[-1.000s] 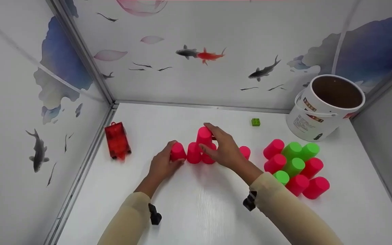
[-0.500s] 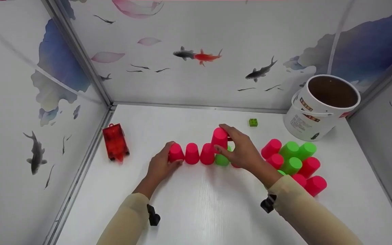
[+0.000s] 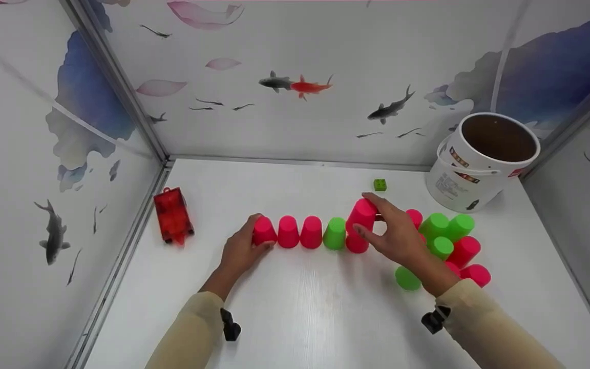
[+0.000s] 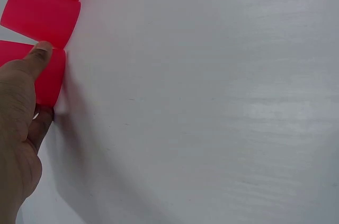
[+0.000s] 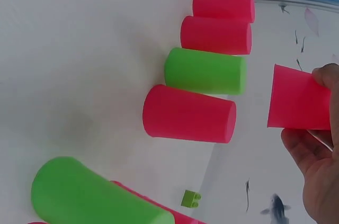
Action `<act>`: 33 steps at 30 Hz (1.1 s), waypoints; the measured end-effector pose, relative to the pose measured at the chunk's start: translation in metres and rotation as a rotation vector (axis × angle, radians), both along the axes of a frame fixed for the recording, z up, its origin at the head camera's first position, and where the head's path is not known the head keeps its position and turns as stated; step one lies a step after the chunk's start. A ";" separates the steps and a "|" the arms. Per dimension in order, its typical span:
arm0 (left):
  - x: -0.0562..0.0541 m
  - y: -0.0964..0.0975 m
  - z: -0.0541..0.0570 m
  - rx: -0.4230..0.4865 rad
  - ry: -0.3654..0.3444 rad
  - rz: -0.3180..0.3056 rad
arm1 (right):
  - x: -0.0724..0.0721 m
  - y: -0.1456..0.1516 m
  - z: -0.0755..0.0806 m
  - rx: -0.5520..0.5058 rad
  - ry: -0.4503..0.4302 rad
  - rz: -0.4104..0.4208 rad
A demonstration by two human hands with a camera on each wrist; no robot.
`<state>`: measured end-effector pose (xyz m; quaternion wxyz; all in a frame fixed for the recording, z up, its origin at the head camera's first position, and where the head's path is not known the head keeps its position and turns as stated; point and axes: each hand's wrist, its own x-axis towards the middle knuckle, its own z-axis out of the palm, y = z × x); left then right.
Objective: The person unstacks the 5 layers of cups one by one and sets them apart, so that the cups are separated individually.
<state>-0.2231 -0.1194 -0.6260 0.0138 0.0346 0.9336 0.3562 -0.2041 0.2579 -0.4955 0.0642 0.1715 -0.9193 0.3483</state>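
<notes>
A row of upside-down plastic cups runs across the table. Thumb and fingers of my left hand grip the leftmost pink cup, whose wall meets the neighbouring pink cup. Rightward follow another pink cup, a green cup and a pink end cup. My right hand holds a further pink cup, also bottom up. In the right wrist view this held cup is apart from the end cup, above it. Its far side is hidden by the fingers.
Right of the row stands a cluster of green and pink cups, partly covered by my right forearm. A white bucket is in the back right corner. A green toy block and a red toy vehicle lie on the table.
My right hand has carried its pink cup rightward, from above the row's middle to above its right end. The left hand keeps its grip on the leftmost cup.
</notes>
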 end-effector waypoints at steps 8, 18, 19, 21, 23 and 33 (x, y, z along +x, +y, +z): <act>0.001 0.000 0.000 0.004 -0.002 0.006 | 0.014 0.029 0.000 0.024 0.007 -0.034; 0.002 0.000 0.000 0.002 0.014 -0.003 | 0.042 0.069 0.002 0.058 -0.041 -0.076; 0.002 -0.001 0.000 0.001 0.020 -0.005 | 0.045 0.073 0.002 0.066 -0.030 -0.079; 0.002 -0.001 -0.001 0.002 0.032 -0.009 | 0.051 0.079 0.001 0.079 0.008 -0.078; 0.002 -0.001 -0.002 0.004 0.037 -0.011 | 0.056 0.084 -0.001 0.089 0.046 -0.075; 0.000 0.001 0.000 0.005 0.009 -0.001 | 0.082 0.097 -0.010 0.076 0.148 -0.032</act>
